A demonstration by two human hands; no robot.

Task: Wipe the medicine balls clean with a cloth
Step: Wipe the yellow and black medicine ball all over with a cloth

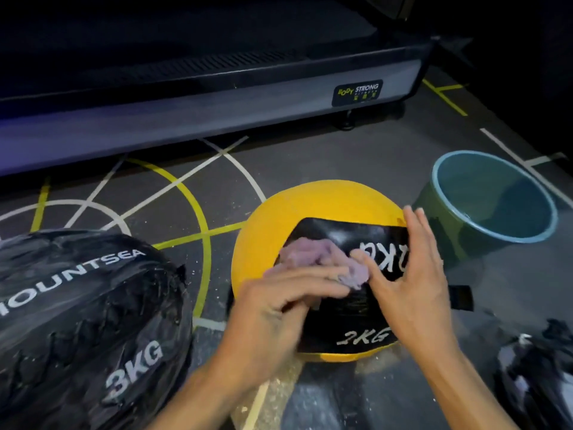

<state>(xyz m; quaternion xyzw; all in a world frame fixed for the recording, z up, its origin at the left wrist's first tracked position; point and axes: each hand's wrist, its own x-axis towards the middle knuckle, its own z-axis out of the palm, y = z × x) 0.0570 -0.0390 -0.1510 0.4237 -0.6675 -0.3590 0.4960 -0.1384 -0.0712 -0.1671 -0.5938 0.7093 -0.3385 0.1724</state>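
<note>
A yellow medicine ball (313,206) with a black panel marked 2KG rests on the floor at the centre. My left hand (279,308) presses a crumpled pale purple cloth (313,259) against the black panel. My right hand (412,274) lies flat on the ball's right side, fingers spread, thumb touching the cloth. A black medicine ball (80,324) marked 3KG and MOUNTSEA sits at the lower left, apart from both hands.
A blue-rimmed bucket (493,197) stands just right of the yellow ball. A treadmill base (198,97) runs across the back. A dark object (539,373) lies at the lower right. The grey floor has yellow and white lines and pale dust.
</note>
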